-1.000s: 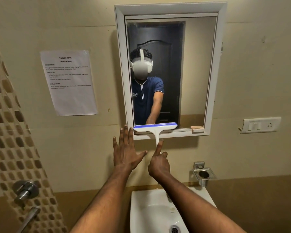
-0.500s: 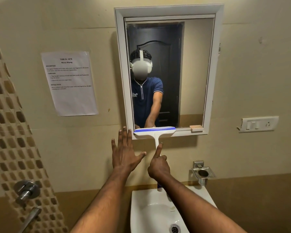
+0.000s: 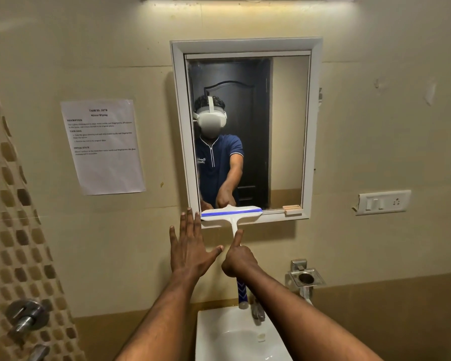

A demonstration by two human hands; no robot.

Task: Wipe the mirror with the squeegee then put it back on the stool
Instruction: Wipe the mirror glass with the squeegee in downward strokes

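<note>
**At the mirror's lower edge: a stroke at its bottom**

Above the white washbasin (image 3: 219, 334), the squeegee (image 3: 231, 213) is held with its blue-edged blade across the bottom left of the mirror (image 3: 284, 126), just over the lower frame. Its white neck runs down to a blue-patterned handle, which is gripped by the right hand (image 3: 238, 263); the fingers are closed round the handle and the index finger is laid straight up along the neck. The left hand (image 3: 190, 246) is spread wide open, nothing is held in it, and it seems to be pressed flat on the wall just below the frame's left corner, though contact cannot be confirmed.

Only the left part of the glass is covered by the blade at this position; the strip to the right, above a small wooden block (image 3: 292, 209) on the frame's ledge, lies outside it. Whether that strip is already clean cannot be told, since no streaks or marks are legible on the glass. The wiping is judged to be under way, with the blade at the end of a downward pass. The return to the stool is not yet done, and no stool is in view.
</note>
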